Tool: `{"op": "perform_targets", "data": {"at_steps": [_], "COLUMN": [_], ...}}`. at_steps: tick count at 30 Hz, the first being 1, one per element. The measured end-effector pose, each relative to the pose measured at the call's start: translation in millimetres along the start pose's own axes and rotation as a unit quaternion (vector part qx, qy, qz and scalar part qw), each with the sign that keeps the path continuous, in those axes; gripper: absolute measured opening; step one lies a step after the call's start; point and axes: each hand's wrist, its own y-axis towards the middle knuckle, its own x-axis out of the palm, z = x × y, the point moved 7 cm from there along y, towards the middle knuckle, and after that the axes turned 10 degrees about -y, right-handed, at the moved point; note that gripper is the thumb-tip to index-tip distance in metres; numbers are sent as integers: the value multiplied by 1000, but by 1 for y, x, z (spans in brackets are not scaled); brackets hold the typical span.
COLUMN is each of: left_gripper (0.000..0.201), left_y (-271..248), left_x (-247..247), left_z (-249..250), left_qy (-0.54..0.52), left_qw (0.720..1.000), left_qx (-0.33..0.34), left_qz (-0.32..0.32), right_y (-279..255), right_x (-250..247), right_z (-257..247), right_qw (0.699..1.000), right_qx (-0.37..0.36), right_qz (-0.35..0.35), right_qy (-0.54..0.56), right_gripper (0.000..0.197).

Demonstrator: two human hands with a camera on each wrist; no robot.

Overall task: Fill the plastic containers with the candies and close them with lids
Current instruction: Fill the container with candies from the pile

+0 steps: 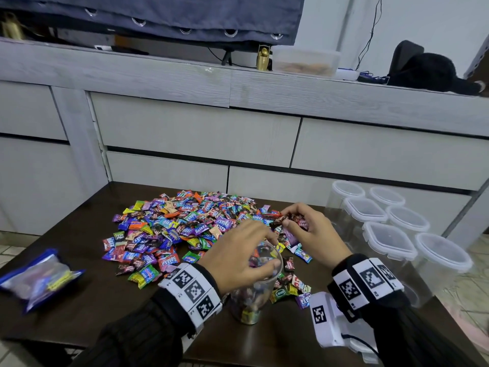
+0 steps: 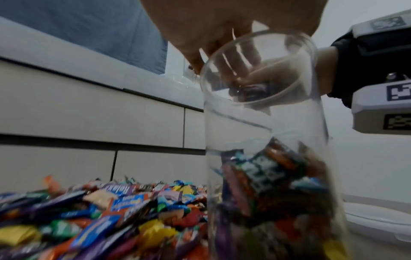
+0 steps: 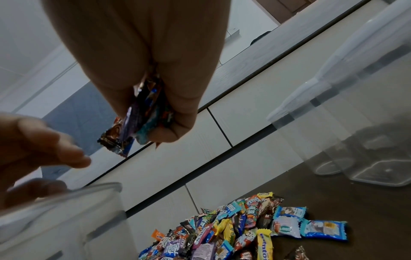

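A: Far left of the dark table point(image 1: 111, 298)?
B: Item one: a clear zip bag with blue edges point(image 1: 39, 280), lying flat, coloured packets inside. Count: one.

A: Next along?
B: A loose heap of wrapped candies point(image 1: 180, 229), spread across the middle of the table. Too many to count.

A: The left hand point(image 1: 238, 256)?
B: Curled over the rim of the open container point(image 1: 252, 295), thumb on the near side of the rim and fingers point(image 2: 240, 59) arched over the far side, gripping it from above. The container stands upright at the near edge of the heap, lidless, roughly half full of candies. Count: one open container.

A: The right hand point(image 1: 308, 231)?
B: Raised just beyond and to the right of the open container's mouth. Fingers pressed together around a small bunch of candies point(image 3: 138, 119); dark brown, purple and pale blue wrappers stick out below the fingertips. At least three pieces; an exact count cannot be told.

A: Far right?
B: Lidded containers point(image 1: 389, 241), clear with white snap lids, standing close together in two rows at the table's right edge. Count: six visible, all with nothing seen inside. Some lids are round, some squarish.
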Motion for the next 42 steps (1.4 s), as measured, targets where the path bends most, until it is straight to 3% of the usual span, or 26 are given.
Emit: {"op": "perform_targets", "data": {"at_steps": [3, 6, 8, 10, 14, 17, 19, 25, 31, 34, 36, 37, 39, 42], "left_gripper": [69, 115, 132, 126, 88, 82, 84, 85, 91, 121, 134, 137, 138, 134], "left_y": [-13, -26, -32, -35, -37, -36, -35, -35, -36, -42, -51, -58, -72, -98], "left_x": [-8, 0, 7, 12, 17, 19, 20, 21, 25, 27, 22, 18, 11, 3], "left_z": [-22, -50, -63, -68, -71, -71, -71, -70, -72, -80, -92, -99, -117, -147], "left_qy": [-75, -183, -196, -193, -209, -223, -228, -253, -284, -265, -193, -135, 8, 168], "left_qw": [994, 973, 966, 962, 958, 955, 955, 949, 937, 934, 943, 948, 945, 892], "left_qx": [-51, -132, -172, -191, -196, -192, -188, -185, -197, -219, -244, -258, -288, -371], "left_qz": [66, 37, -2, -27, -28, -30, -34, -42, -48, -91, -117, -130, -156, -196], "right_y": [-3, -9, -14, -18, -22, -26, -28, -24, -23, -20, -23, -26, -38, -69], "right_x": [0, 6, 14, 21, 37, 61, 70, 65, 57, 28, 15, 17, 33, 68], "right_z": [-9, -22, -32, -44, -65, -74, -78, -75, -75, -52, -17, 4, 48, 94], "right_qw": [1000, 998, 995, 987, 956, 924, 920, 932, 952, 987, 996, 998, 986, 933], "right_qx": [-11, -44, -73, -116, -194, -219, -221, -206, -225, -152, -51, 11, 135, 268], "right_qz": [-18, -44, -65, -89, -162, -238, -256, -227, -162, -4, 63, 53, -34, -185], "right_qy": [17, 1, -35, -66, -150, -206, -200, -191, -131, -53, -29, -38, -87, -154], "right_gripper": [7, 11, 9, 10, 18, 22, 22, 26, 13, 10, 16, 22, 45, 86]}}
